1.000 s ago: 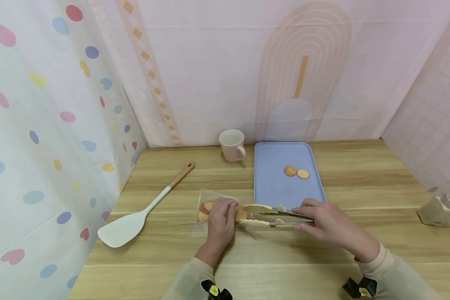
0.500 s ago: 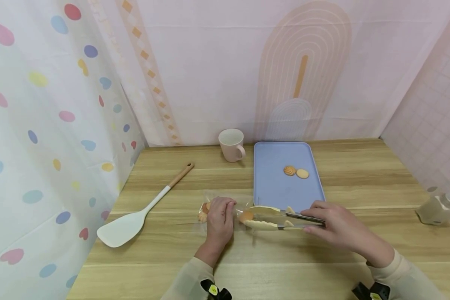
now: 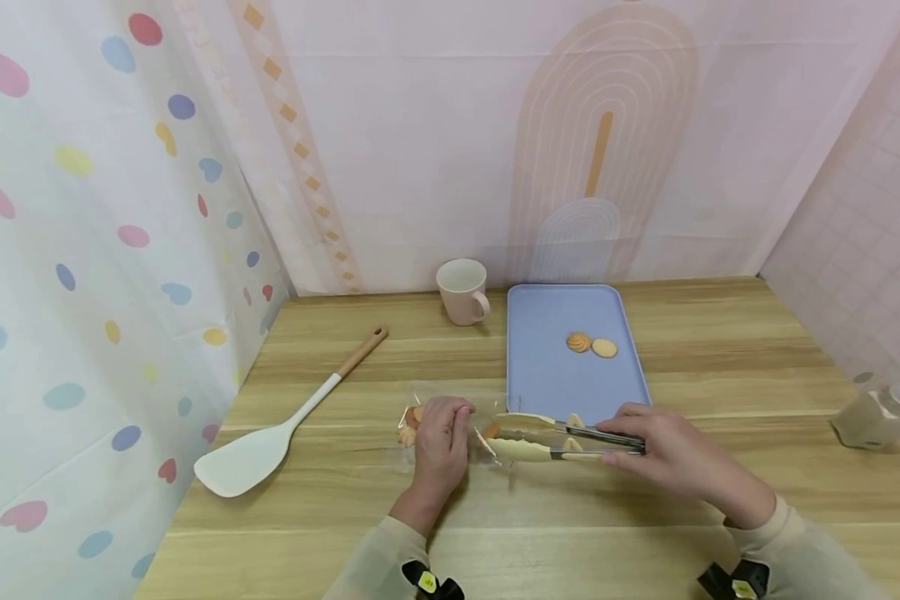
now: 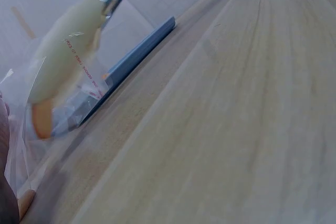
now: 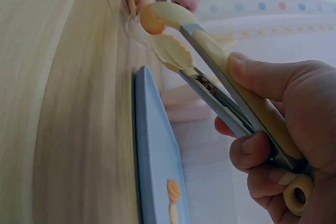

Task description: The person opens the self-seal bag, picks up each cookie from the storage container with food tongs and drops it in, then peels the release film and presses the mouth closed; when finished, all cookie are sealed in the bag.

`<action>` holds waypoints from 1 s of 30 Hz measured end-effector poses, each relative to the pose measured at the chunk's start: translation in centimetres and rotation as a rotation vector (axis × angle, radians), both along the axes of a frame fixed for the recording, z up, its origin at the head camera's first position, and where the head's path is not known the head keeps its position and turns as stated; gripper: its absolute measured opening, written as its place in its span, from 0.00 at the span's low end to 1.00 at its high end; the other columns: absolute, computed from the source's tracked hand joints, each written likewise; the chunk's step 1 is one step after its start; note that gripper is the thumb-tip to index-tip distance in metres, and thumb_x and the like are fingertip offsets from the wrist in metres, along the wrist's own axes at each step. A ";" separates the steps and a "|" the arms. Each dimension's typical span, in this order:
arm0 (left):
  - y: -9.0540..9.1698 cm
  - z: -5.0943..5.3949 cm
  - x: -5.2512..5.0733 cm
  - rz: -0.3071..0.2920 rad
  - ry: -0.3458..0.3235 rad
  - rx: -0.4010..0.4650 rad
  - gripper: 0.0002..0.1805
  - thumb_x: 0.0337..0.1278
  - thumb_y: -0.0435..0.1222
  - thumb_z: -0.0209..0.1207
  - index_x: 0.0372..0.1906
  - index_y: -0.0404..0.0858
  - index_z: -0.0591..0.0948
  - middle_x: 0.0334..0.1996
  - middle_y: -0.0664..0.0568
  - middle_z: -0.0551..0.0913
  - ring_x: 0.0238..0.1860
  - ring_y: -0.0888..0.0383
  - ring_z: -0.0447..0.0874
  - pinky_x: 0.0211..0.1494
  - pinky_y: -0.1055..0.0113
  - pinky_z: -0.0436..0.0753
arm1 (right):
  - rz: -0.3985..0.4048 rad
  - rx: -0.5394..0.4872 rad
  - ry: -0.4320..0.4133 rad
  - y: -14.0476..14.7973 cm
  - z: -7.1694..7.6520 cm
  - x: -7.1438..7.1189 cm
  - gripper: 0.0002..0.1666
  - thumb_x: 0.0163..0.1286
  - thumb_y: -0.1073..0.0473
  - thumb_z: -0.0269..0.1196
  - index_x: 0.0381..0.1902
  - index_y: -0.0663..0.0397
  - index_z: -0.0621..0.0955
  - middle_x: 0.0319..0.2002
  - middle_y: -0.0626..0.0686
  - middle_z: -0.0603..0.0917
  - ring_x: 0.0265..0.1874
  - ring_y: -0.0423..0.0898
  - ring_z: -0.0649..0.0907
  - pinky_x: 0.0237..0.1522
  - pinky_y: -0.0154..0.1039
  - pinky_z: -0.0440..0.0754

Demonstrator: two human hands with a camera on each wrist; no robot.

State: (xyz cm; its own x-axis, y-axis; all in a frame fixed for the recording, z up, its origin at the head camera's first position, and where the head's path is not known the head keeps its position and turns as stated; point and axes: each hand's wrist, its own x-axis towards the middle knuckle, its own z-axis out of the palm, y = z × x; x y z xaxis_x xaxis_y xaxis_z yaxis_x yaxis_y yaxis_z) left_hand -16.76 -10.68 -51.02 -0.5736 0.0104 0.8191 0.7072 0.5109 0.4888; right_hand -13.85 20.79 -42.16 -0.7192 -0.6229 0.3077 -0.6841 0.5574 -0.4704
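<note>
In the head view my left hand (image 3: 441, 442) grips a clear plastic bag (image 3: 486, 398) lying on the table, its fingers curled over the middle. Several cookies (image 3: 411, 423) show through the bag to the left of that hand. My right hand (image 3: 667, 450) holds cream-tipped metal tongs (image 3: 562, 450), reaching left into the bag's mouth. A round cookie (image 5: 152, 20) is at the tongs' tips in the right wrist view. The left wrist view shows the same cookie (image 4: 42, 120) beneath a tong tip, behind plastic with red print.
A blue tray (image 3: 547, 375) bearing two cookies (image 3: 592, 344) lies behind the tongs. A pink mug (image 3: 462, 293) stands at the back. To the left is a white spatula (image 3: 258, 454) with a wooden handle. A jar (image 3: 881, 419) stands at the far right.
The tongs and right hand have shifted right, then slightly back left. The cookie at their tips has turned more on edge. My left hand has stayed in place on the bag.
</note>
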 end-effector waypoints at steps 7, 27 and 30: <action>0.0 0.0 0.0 -0.021 0.011 0.001 0.08 0.58 0.21 0.55 0.32 0.35 0.80 0.29 0.50 0.82 0.34 0.53 0.77 0.42 0.65 0.74 | 0.015 0.003 0.023 -1.7 0.5 -0.3 0.20 0.64 0.51 0.66 0.50 0.56 0.83 0.35 0.42 0.79 0.21 0.29 0.68 0.25 0.28 0.73; -0.1 0.2 -0.2 -0.024 0.072 0.075 0.08 0.55 0.18 0.56 0.31 0.31 0.80 0.29 0.48 0.82 0.34 0.52 0.78 0.43 0.64 0.74 | -0.029 -0.018 0.059 -4.0 -1.5 -1.6 0.21 0.60 0.54 0.70 0.50 0.56 0.83 0.37 0.44 0.79 0.22 0.30 0.69 0.26 0.29 0.73; 0.0 0.2 -0.2 -0.031 0.097 0.084 0.11 0.50 0.15 0.56 0.31 0.31 0.80 0.28 0.47 0.82 0.32 0.51 0.77 0.41 0.64 0.73 | -0.003 -0.039 0.082 -4.8 -2.2 -1.9 0.21 0.60 0.54 0.70 0.50 0.57 0.84 0.37 0.44 0.79 0.21 0.30 0.69 0.26 0.28 0.73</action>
